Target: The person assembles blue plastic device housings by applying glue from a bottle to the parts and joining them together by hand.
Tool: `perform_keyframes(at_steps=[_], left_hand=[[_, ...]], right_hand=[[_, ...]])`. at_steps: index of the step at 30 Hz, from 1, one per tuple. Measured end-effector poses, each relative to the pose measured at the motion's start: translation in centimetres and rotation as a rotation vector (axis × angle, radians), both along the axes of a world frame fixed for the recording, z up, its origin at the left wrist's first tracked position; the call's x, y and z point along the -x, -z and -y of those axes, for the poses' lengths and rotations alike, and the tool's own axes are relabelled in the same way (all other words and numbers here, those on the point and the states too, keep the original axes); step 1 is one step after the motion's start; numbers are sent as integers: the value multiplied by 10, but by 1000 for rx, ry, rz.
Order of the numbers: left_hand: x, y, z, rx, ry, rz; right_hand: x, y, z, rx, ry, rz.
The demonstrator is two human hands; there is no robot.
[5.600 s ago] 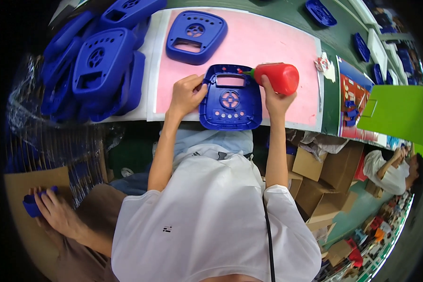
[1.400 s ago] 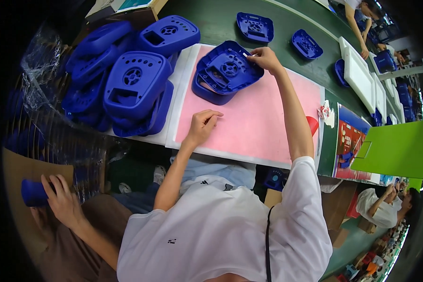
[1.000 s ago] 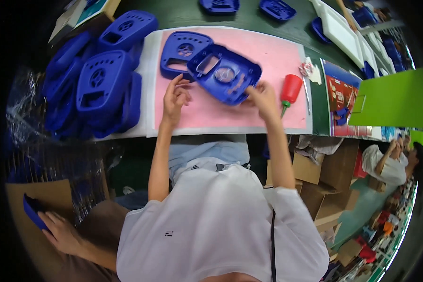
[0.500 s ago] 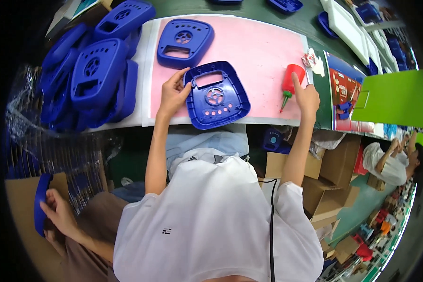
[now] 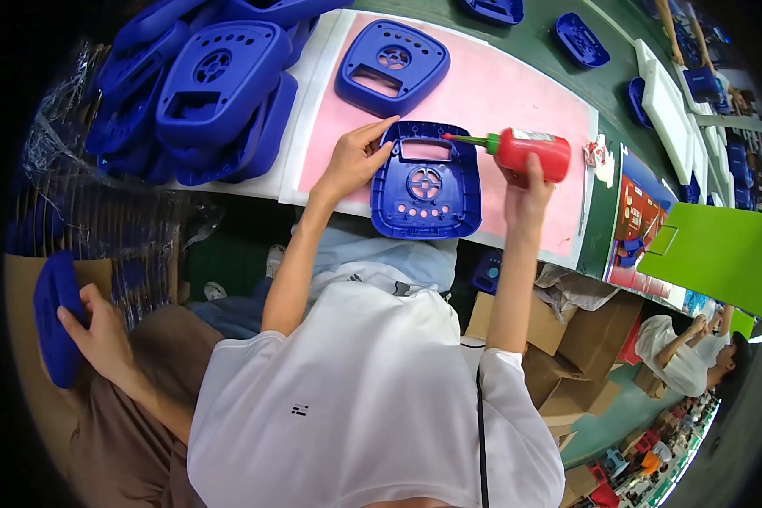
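Observation:
My left hand (image 5: 357, 162) grips the upper left corner of a blue plastic housing (image 5: 389, 196), its ribbed inner side facing up. The housing has a rectangular window, a round grille and a row of small holes. In my right hand (image 5: 527, 188) is a red squeeze bottle (image 5: 533, 153) with a green nozzle, tipped onto its side. Its red tip points left, over the upper edge of the housing; whether it touches cannot be made out. A second blue housing (image 5: 415, 63) lies outer face up just beyond, on the pink mat (image 5: 504, 93).
Blue housings (image 5: 229, 85) are piled at the left of the table. A co-worker's hand (image 5: 102, 334) holds another blue part at lower left. White frames (image 5: 665, 110) and a green panel (image 5: 715, 254) stand at right. Cardboard boxes (image 5: 593, 339) are below the table.
My right hand has picked up the red bottle from the mat and brought it left, tipped sideways over the housing. My left hand keeps its hold on the housing. The view has shifted.

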State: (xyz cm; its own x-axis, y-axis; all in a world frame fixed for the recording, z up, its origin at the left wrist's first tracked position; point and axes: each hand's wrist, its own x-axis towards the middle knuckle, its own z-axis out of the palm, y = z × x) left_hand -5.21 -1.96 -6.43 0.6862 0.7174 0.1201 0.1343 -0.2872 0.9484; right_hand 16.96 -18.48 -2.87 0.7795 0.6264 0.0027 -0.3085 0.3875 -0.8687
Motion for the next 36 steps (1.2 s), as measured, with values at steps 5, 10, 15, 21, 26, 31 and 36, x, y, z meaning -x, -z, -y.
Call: perform_keyframes(at_steps=[5,10,15,21,26,31,36], left_hand=[[-3,0,1,-36,9,-4],[-2,2,-1,-28,17,-3],[-1,2,-1,-54,29,-5],[-3,-1,0,-35,31,-15],[-1,3,1,-59,12,-13],[-3,3,2,-63,24,-35],[-3,1,1,-24,17,-28]], right_hand=[[34,10,-29,16,113,86],[39,11,-30,8,185,74],[42,16,-31,55,221,166],[43,17,-28,110,234,283],[47,19,-26,125,256,415],[46,17,-24,167,257,487],[47,14,-25,135,253,409]])
